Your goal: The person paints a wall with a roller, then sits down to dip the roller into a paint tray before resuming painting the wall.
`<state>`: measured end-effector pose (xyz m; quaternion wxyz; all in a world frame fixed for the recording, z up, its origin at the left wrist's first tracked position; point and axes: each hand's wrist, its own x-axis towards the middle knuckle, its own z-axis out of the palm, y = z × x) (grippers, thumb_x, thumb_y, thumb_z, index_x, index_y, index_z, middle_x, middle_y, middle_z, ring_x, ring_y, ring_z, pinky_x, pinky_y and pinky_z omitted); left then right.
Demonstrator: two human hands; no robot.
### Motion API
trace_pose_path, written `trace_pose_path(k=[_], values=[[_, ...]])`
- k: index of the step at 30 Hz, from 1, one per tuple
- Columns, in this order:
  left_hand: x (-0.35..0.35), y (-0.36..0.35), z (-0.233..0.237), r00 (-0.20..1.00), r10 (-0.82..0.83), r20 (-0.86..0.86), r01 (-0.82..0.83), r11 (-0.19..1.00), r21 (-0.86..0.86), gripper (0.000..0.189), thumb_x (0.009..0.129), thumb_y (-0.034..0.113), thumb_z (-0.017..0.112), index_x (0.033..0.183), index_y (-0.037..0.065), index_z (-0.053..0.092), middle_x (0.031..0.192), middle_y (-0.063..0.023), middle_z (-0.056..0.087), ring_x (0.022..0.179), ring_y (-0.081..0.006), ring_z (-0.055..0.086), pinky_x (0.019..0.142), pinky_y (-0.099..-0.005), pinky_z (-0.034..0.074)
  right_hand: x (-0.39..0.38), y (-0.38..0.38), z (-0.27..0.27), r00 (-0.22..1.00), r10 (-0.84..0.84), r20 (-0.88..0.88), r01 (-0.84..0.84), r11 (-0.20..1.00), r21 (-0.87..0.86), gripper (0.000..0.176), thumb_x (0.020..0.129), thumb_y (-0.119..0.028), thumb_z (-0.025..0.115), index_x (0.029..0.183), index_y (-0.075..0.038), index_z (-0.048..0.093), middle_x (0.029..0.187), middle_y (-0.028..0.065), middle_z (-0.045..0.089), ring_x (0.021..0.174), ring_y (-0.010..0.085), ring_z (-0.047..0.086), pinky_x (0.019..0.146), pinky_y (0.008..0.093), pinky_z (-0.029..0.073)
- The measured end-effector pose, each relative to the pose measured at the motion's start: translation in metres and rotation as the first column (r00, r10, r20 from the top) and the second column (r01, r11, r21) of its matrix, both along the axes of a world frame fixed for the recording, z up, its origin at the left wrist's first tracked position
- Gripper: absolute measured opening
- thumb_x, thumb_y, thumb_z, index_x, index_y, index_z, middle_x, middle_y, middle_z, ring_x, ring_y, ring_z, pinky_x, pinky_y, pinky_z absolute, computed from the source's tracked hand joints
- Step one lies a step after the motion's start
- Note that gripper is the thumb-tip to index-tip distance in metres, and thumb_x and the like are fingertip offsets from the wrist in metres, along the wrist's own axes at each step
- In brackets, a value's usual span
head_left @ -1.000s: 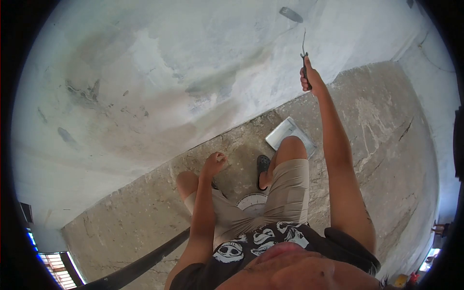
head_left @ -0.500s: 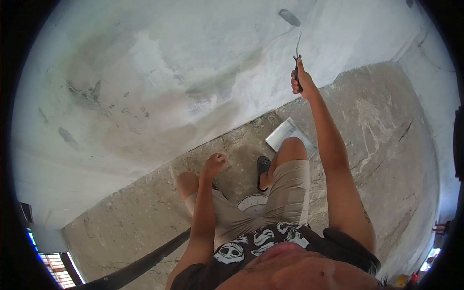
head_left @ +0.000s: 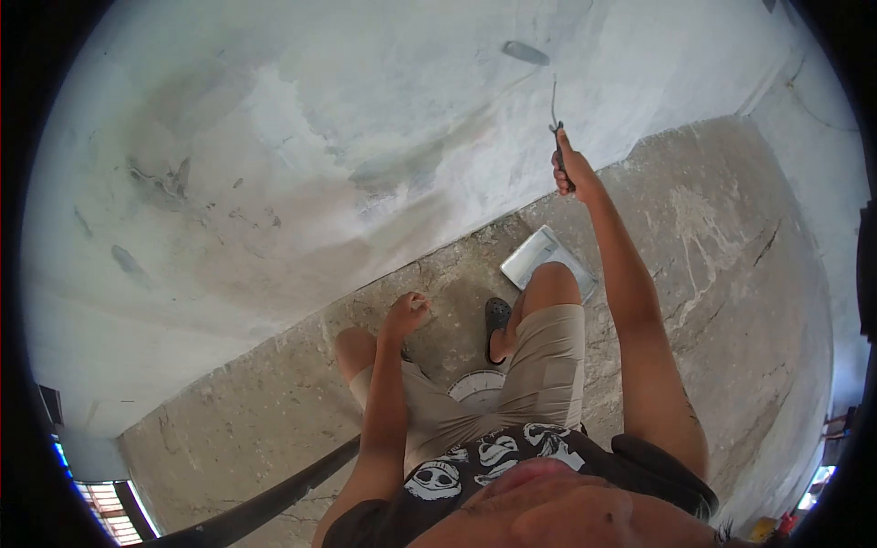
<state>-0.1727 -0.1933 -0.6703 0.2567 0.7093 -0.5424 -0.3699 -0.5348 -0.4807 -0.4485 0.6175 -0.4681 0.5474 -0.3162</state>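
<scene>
My right hand [head_left: 574, 175] is closed round the dark handle of a paint roller [head_left: 526, 53]. The roller's grey cover lies against the pale, patchy wall [head_left: 301, 164], and its thin wire frame runs down to my fist. Over my left knee hangs my left hand [head_left: 406, 316], its fingers curled in with nothing visible in them. A light-coloured paint tray [head_left: 523, 261] rests on the floor near the wall, partly hidden behind my right knee.
Rough, stained concrete floor [head_left: 722, 247] stretches along the wall's base. Between my thighs shows part of a round whitish object [head_left: 477, 387] under me. A dark bar [head_left: 274, 489] crosses at lower left, by a slatted window [head_left: 111, 511].
My right hand has come slightly down, and the roller cover has moved left and down along the wall. My left hand and the tray have hardly shifted.
</scene>
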Motion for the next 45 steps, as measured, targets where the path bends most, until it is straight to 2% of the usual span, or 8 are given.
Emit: trace_pose_path(k=[3, 18, 26, 34, 37, 40, 42, 45], values=[[0.003, 0.002, 0.001, 1.0, 0.009, 0.002, -0.009, 1.0, 0.028, 0.046, 0.089, 0.039, 0.069, 0.117, 0.003, 0.063, 0.114, -0.0195, 0.066, 0.091, -0.0291, 0.067, 0.084, -0.0404, 0.052, -0.004, -0.012, 0.016, 0.995, -0.033, 0.092, 0.033, 0.999, -0.009, 0.07, 0.086, -0.081, 0.04, 0.065, -0.015, 0.038, 0.047, -0.004, 0.031, 0.036, 0.0105, 0.031, 0.037, 0.0288, 0.028], [0.0, 0.004, 0.009, 1.0, 0.009, -0.02, -0.009, 1.0, 0.014, 0.048, 0.089, 0.039, 0.069, 0.119, 0.002, 0.063, 0.118, -0.0214, 0.065, 0.095, -0.0306, 0.066, 0.086, -0.0408, 0.051, -0.005, -0.011, 0.016, 0.976, 0.05, 0.212, -0.052, 0.999, 0.007, 0.071, 0.086, -0.082, 0.039, 0.065, -0.014, 0.04, 0.048, -0.003, 0.032, 0.038, 0.0118, 0.032, 0.038, 0.0295, 0.029], [0.001, 0.002, 0.005, 0.999, 0.01, -0.039, -0.009, 0.999, 0.032, 0.046, 0.089, 0.037, 0.069, 0.117, 0.002, 0.063, 0.117, -0.0208, 0.065, 0.091, -0.0301, 0.066, 0.085, -0.0403, 0.051, -0.001, 0.005, -0.017, 0.995, 0.065, 0.081, -0.072, 0.994, 0.084, 0.072, 0.086, -0.083, 0.039, 0.065, -0.014, 0.04, 0.048, -0.003, 0.034, 0.037, 0.012, 0.035, 0.038, 0.03, 0.032], [0.004, 0.006, 0.005, 1.0, 0.02, -0.011, -0.019, 0.999, 0.035, 0.044, 0.089, 0.037, 0.069, 0.116, 0.002, 0.064, 0.118, -0.0219, 0.065, 0.1, -0.0327, 0.066, 0.09, -0.0414, 0.05, 0.035, 0.002, -0.023, 0.985, -0.103, 0.137, 0.101, 0.995, 0.021, 0.07, 0.087, -0.081, 0.037, 0.065, -0.015, 0.039, 0.048, -0.0027, 0.034, 0.036, 0.0117, 0.034, 0.036, 0.0281, 0.031], [0.005, 0.007, 0.002, 1.0, 0.007, 0.001, -0.007, 1.0, -0.007, 0.045, 0.089, 0.037, 0.069, 0.116, 0.002, 0.064, 0.118, -0.0224, 0.065, 0.105, -0.0337, 0.064, 0.092, -0.0417, 0.049, 0.06, 0.015, -0.047, 0.981, -0.103, 0.162, 0.1, 0.995, 0.024, 0.069, 0.089, -0.079, 0.035, 0.065, -0.015, 0.04, 0.048, -0.0017, 0.037, 0.035, 0.0125, 0.037, 0.035, 0.0284, 0.033], [0.007, 0.006, -0.004, 1.0, 0.004, -0.002, -0.004, 1.0, 0.01, 0.046, 0.089, 0.038, 0.069, 0.117, 0.002, 0.064, 0.118, -0.0221, 0.065, 0.1, -0.0332, 0.066, 0.089, -0.0416, 0.05, 0.087, 0.041, -0.112, 0.997, -0.074, 0.014, 0.074, 0.997, 0.009, 0.072, 0.088, -0.08, 0.035, 0.065, -0.013, 0.044, 0.046, -0.0001, 0.039, 0.034, 0.0144, 0.04, 0.034, 0.0306, 0.035], [0.006, 0.005, -0.002, 1.0, -0.013, -0.002, 0.013, 1.0, 0.015, 0.046, 0.089, 0.038, 0.069, 0.117, 0.001, 0.064, 0.117, -0.0219, 0.065, 0.097, -0.0325, 0.066, 0.087, -0.0415, 0.05, 0.105, 0.069, -0.143, 0.998, -0.047, 0.052, 0.036, 0.98, 0.196, 0.072, 0.088, -0.08, 0.037, 0.064, -0.013, 0.043, 0.046, 0.0001, 0.038, 0.035, 0.0152, 0.038, 0.035, 0.0321, 0.031], [0.002, 0.007, 0.003, 0.999, -0.042, -0.016, 0.042, 0.999, 0.027, 0.047, 0.089, 0.038, 0.069, 0.117, 0.001, 0.064, 0.116, -0.0214, 0.066, 0.091, -0.031, 0.067, 0.084, -0.0412, 0.051, 0.114, 0.097, -0.168, 0.984, 0.059, 0.166, -0.105, 0.953, 0.285, 0.071, 0.088, -0.08, 0.038, 0.063, -0.013, 0.042, 0.047, 0.0, 0.037, 0.035, 0.015, 0.038, 0.036, 0.0318, 0.032]])
